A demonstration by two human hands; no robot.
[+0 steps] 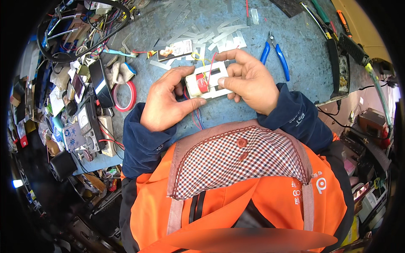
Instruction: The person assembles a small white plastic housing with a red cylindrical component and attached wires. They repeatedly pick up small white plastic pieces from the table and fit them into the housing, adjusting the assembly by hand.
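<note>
Above the bench's front edge, both hands hold a small transformer coil (202,83) in a white plastic frame with red tape round it. Yellow and red wires rise from its top, and red and blue wires hang below. My left hand (162,99) grips its left end, thumb along the near edge and fingers curled behind. My right hand (251,80) pinches the right end between thumb and fingers, beside a dark slot in the frame. Many thin grey metal strips (228,33) lie loose beyond the hands, near a small picture card (175,49).
Blue-handled cutting pliers (282,63) lie right of my hands. A red tape roll (133,95), a phone (100,84) and a work glove (125,72) sit at the left amid cluttered parts and cables. Screwdrivers (344,22) lie at the far right. A blue workbench (156,84) spans the middle.
</note>
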